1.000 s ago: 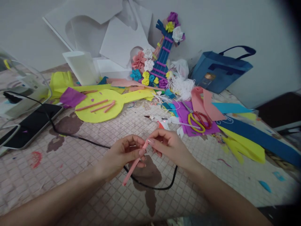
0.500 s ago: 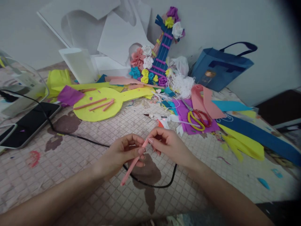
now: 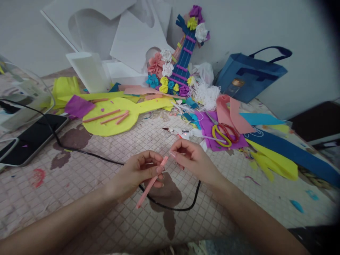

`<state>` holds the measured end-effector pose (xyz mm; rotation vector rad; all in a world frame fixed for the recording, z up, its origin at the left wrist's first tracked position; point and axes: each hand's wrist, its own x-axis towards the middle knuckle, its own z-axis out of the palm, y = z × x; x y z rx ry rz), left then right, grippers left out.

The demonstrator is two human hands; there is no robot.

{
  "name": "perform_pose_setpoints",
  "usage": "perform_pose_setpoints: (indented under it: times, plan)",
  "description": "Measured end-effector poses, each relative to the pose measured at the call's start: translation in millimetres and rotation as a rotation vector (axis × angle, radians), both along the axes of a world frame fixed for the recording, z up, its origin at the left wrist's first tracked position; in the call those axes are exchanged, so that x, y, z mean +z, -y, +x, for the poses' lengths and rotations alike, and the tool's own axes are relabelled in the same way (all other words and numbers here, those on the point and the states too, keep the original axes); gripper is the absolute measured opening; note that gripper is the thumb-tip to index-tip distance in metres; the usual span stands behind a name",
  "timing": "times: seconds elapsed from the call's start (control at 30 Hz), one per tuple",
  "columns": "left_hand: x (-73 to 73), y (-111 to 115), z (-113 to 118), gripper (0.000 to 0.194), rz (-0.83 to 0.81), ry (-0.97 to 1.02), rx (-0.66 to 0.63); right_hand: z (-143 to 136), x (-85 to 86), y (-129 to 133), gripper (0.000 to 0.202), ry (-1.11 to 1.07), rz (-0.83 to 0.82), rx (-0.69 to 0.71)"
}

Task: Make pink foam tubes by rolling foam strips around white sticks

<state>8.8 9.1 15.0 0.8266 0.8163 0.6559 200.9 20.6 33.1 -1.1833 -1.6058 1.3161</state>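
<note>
My left hand [image 3: 148, 168] pinches a narrow pink rolled paper strip [image 3: 147, 193] between thumb and fingers. The strip slants from lower left up to a free end just above the thumb. My right hand [image 3: 190, 156] is close to that upper end, apart from it, with thumb and forefinger pressed together; whether something small is between them I cannot make out. Beyond the hands lies a white glue gun [image 3: 186, 133] with a dark tip and a small red light. Scissors [image 3: 222, 135] with yellow and red handles rest on purple paper [image 3: 204, 124].
A yellow guitar-shaped cutout [image 3: 108, 128] carries several pink rolls. Behind stands a decorated blue paper guitar [image 3: 183, 58]. A black cable [image 3: 90, 154] crosses the table under my hands. A phone [image 3: 33, 140] lies left; a blue bag [image 3: 249, 78] stands at the back right.
My right hand has let go of the strip's upper end and moved slightly up and right. The left hand still holds the strip in the same place.
</note>
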Motion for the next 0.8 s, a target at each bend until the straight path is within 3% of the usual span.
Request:
perform_pose_setpoints:
  times: [0.57,0.8]
  plan:
    - [-5.9,-1.4,-0.5,0.022,0.203,-0.079,0.029,-2.3,4.3,1.2,0.01,0.08,-0.034,0.01]
    - [-1.5,0.0,1.2,0.022,0.093,-0.023,0.044,-2.5,5.1,1.5,0.009,0.093,0.01,0.034]
